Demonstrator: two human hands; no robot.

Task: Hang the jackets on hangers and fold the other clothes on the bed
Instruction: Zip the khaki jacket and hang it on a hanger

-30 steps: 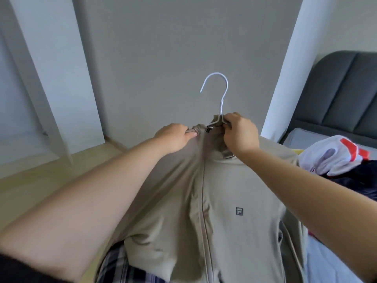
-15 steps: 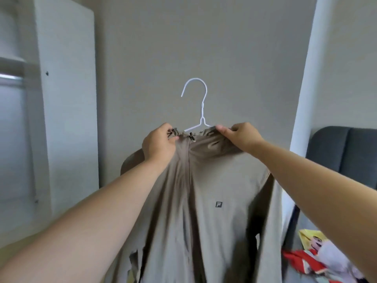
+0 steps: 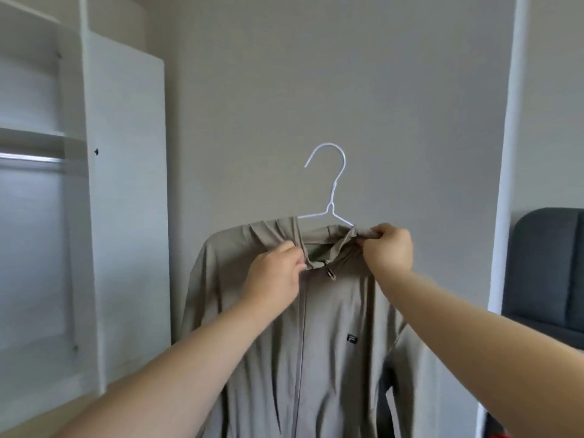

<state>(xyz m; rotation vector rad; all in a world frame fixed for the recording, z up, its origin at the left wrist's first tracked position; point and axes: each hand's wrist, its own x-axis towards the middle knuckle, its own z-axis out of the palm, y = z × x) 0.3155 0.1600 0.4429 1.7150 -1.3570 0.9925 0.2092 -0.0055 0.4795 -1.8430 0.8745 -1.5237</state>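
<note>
Both forearms are coming in from the bottom edge and are cut off there. The left hand is pinching the left collar side of the beige jacket. The right hand is gripping the bunched right collar side. The jacket is hanging in the air between them on the white wire hanger, whose arms are mostly hiding under the fabric. The hem is running out of the frame. The hook is standing free before the grey wall, touching nothing. At far left the open wardrobe is showing its rail, cut by the edge. At right a dark headboard is partly hiding behind a white pillar.
</note>
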